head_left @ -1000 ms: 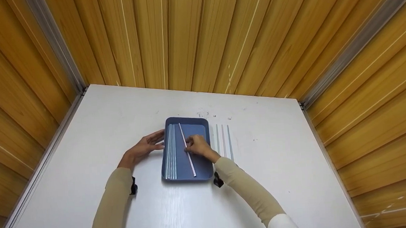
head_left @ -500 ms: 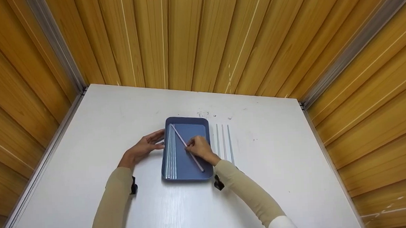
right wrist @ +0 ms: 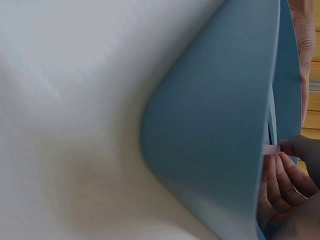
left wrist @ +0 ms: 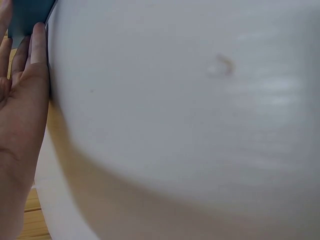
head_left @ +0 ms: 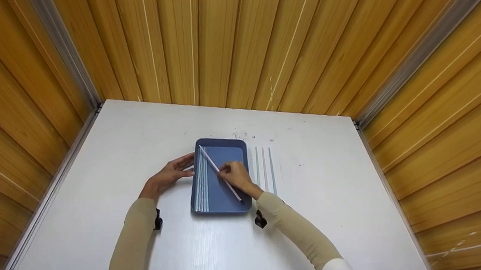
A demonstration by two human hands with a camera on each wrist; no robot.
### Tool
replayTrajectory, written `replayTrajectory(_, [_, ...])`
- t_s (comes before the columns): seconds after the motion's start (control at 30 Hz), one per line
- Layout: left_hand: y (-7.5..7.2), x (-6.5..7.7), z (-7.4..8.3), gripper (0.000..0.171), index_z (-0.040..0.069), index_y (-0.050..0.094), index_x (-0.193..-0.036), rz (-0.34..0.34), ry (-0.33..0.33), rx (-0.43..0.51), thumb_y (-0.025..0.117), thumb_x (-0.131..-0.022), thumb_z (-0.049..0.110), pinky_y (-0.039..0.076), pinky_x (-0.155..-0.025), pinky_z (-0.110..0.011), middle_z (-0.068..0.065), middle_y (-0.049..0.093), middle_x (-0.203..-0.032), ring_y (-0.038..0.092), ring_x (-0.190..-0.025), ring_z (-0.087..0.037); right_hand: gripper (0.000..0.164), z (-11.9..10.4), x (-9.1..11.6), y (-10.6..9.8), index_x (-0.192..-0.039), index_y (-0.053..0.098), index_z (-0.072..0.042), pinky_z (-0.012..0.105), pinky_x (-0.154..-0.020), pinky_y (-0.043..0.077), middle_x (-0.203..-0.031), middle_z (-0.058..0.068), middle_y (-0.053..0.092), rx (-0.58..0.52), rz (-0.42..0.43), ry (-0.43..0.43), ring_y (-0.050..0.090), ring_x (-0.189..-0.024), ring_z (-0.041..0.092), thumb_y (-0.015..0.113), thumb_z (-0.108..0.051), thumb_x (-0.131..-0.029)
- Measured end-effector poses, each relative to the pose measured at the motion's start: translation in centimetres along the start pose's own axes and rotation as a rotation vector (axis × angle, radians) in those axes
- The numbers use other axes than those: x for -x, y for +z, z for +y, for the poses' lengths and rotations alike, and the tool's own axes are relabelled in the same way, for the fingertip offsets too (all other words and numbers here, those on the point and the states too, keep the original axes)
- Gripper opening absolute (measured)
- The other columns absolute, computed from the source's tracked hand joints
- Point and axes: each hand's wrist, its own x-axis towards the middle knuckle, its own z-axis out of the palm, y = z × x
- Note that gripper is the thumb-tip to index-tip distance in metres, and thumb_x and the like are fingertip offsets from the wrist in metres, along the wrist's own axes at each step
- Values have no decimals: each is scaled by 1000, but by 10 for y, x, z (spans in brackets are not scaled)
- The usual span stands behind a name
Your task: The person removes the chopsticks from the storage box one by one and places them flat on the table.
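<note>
My right hand (head_left: 235, 174) pinches a thin pale pink stick (head_left: 209, 159) near its middle, inside a blue tray (head_left: 222, 212). The stick slants, its far end over several pale blue-green sticks (head_left: 202, 182) lined up along the tray's left side. In the right wrist view, thumb and fingers meet on the pink stick (right wrist: 271, 149) behind the tray wall (right wrist: 210, 120). My left hand (head_left: 170, 173) rests against the tray's outer left wall. In the left wrist view, the left hand (left wrist: 22, 105) has straight fingers beside the tray (left wrist: 30, 17).
Just right of the tray, a pale green stick (head_left: 258, 167), a pinkish stick (head_left: 264, 166) and a blue stick (head_left: 272, 168) lie spaced apart on the white table (head_left: 329, 179). My right forearm hides their near ends. Wood-patterned walls (head_left: 215, 50) surround the table.
The pink stick has turned in my right hand: its far end swung left over the lined-up sticks and its near end swung right. My left hand has stayed at the tray.
</note>
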Motion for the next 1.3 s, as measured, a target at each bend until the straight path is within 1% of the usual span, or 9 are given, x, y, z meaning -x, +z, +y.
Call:
replayTrajectory(0.17, [0,-3,-1,80,7,28,-162,-4,-10,-6,70,-94,0,39,-122,-34,-15,26,-169,23,-158,-33,13,-1,5,-4,-97,78,5,15,-58,54,-83,18,78,-61,35,-36,73,-70,23,72,-3,-89])
replayTrajectory(0.3, [-1,-4,-3,81,11,28,-162,10,-38,-30,72,-94,4,36,-124,-39,-12,27,-169,25,-157,-31,14,-1,8,-7,-98,79,4,19,-65,57,-87,17,78,-62,67,-49,74,-75,23,73,-6,-90])
replayTrajectory(0.5, [-1,-6,-4,80,10,28,-162,8,-46,-20,71,-94,3,37,-124,-39,-12,27,-169,25,-157,-31,16,4,12,-15,-100,78,5,18,-65,58,-88,18,78,-105,94,-52,73,-75,21,71,-6,-91])
replayTrajectory(0.6, [0,-9,-3,80,12,31,-162,14,-55,-18,72,-94,3,39,-122,-36,-10,30,-169,28,-157,-30,16,6,14,-21,-100,78,4,16,-65,56,-86,17,78,-106,114,-43,70,-72,15,71,-8,-92])
replayTrajectory(0.73, [1,-10,-2,80,12,31,-161,10,-50,-23,72,-93,3,38,-123,-38,-10,30,-168,28,-156,-30,16,9,16,-31,-99,78,4,15,-64,53,-85,16,77,-105,141,-36,66,-70,10,73,-9,-92])
replayTrajectory(0.87, [2,-9,0,80,11,29,-162,5,-45,-24,71,-94,2,36,-124,-41,-11,29,-169,27,-157,-31,15,15,19,-43,-98,78,4,15,-63,52,-84,16,77,-97,175,-45,66,-70,11,74,-8,-91])
replayTrajectory(1.0, [1,-7,0,79,10,28,-162,0,-52,-21,70,-95,3,36,-124,-40,-11,28,-169,26,-157,-31,14,23,23,-56,-98,78,4,14,-63,53,-85,16,77,-88,209,-47,68,-71,13,75,-7,-91])
replayTrajectory(1.1, [0,-6,-1,80,10,26,-163,-7,-46,-29,70,-96,3,35,-125,-40,-12,26,-170,24,-158,-31,13,30,26,-65,-97,77,5,14,-56,52,-82,18,77,-97,234,-36,67,-65,12,75,-6,-90])
replayTrajectory(1.3, [-4,-2,-3,83,13,28,-162,23,-59,-41,73,-93,5,37,-123,-34,-10,28,-170,24,-158,-29,14,41,33,-80,-98,77,5,13,-44,48,-80,19,76,-125,236,32,59,-52,0,74,-7,-91])
